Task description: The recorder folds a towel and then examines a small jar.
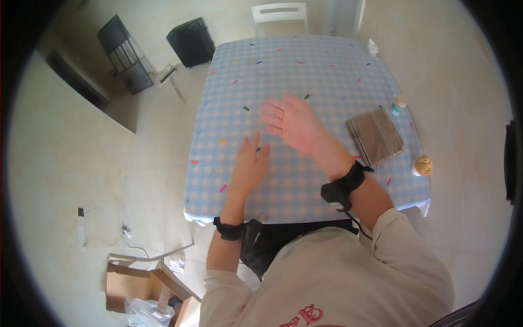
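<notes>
Over the middle of a table with a blue-and-white checked tablecloth (286, 188), my right hand (292, 122) is held palm partly up with fingers spread, slightly blurred. My left hand (251, 161) is lower and to its left, fingers apart. Neither hand holds anything, and the two do not touch. Black straps with small devices circle both forearms. To the right of my right hand lies a folded brown towel (376, 137). Beyond it stands a small bottle with a beige cap (398, 105). A round container of toothpicks (422, 165) is near the table's right edge.
Crumpled white tissue (372, 48) sits at the far right corner. Past the far edge stands a white chair (279, 13). A black suitcase (190, 42) and a folded black chair (126, 55) are at the left. An open cardboard box (132, 282) is on the floor, lower left.
</notes>
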A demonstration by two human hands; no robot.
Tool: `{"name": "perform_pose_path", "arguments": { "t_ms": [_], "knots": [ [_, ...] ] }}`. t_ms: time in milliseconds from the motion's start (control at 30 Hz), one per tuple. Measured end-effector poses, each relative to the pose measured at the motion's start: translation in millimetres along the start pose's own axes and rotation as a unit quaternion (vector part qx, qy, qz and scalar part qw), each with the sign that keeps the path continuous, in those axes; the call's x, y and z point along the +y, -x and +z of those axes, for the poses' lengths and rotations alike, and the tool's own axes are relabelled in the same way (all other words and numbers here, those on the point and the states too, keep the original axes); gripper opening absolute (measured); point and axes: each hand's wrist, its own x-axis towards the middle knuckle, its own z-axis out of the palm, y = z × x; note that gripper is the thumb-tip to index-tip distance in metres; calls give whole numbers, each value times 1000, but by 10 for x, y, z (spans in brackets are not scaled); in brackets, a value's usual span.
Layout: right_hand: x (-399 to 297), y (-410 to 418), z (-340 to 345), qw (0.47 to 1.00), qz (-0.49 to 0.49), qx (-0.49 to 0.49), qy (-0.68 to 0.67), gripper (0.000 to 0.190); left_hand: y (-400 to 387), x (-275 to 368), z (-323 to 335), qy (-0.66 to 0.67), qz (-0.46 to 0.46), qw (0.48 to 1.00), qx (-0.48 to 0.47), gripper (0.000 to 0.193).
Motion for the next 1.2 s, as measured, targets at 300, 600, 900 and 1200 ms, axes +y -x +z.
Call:
{"name": "perform_pose_path", "arguments": {
  "t_ms": [300, 600, 900, 1200],
  "knots": [
    [243, -106, -391, 752, 109, -68, 647, 74, -37, 476, -564, 654, -123, 746, 14, 69],
    [-28, 300, 193, 998, -29, -7, 51, 71, -27, 50, 37, -83, 0, 995, 52, 62],
    [-159, 462, -592, 673, -71, 38, 735, 50, -153, 270, -416, 170, 59, 979, 91, 50],
    [-674, 1053, -1615, 595, -352, 118, 713, 32, -92, 266, -286, 185, -78, 962, 185, 19]
  ]
}}
